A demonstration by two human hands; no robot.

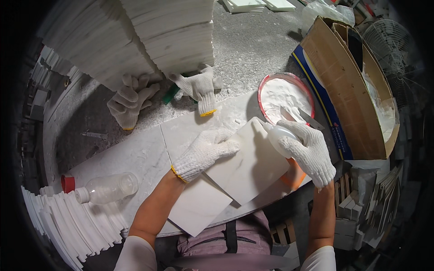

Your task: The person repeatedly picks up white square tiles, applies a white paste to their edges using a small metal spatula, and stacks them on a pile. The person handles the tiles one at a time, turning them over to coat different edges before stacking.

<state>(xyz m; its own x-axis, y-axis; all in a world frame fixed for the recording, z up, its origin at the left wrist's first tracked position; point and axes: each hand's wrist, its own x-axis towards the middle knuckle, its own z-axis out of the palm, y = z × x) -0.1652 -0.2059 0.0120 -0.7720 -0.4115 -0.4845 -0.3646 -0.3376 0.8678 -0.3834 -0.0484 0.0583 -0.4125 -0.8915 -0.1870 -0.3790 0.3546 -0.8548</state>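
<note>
My left hand [205, 151], in a white knitted glove with a yellow cuff, grips the left edge of a square white marble tile [248, 167]. The tile is turned cornerwise and overlaps a second white tile [199, 205] lower down. My right hand [312, 151], gloved too, is closed around a translucent squeeze bottle [280, 137]. Its nozzle points up and left over the tile's far corner. Just beyond stands a red-rimmed tub [260, 95] of white powder or paste, with a scraper blade [288, 115] in it. Something orange [297, 175] shows partly under my right hand.
Tall stacks of white tiles [181, 40] rise at the back left. Two loose gloves [131, 101] lie before them. A clear plastic bottle [110, 187], a red cap [68, 184] and a tile row [79, 221] are left. A cardboard box [334, 86] and fan [389, 45] stand right.
</note>
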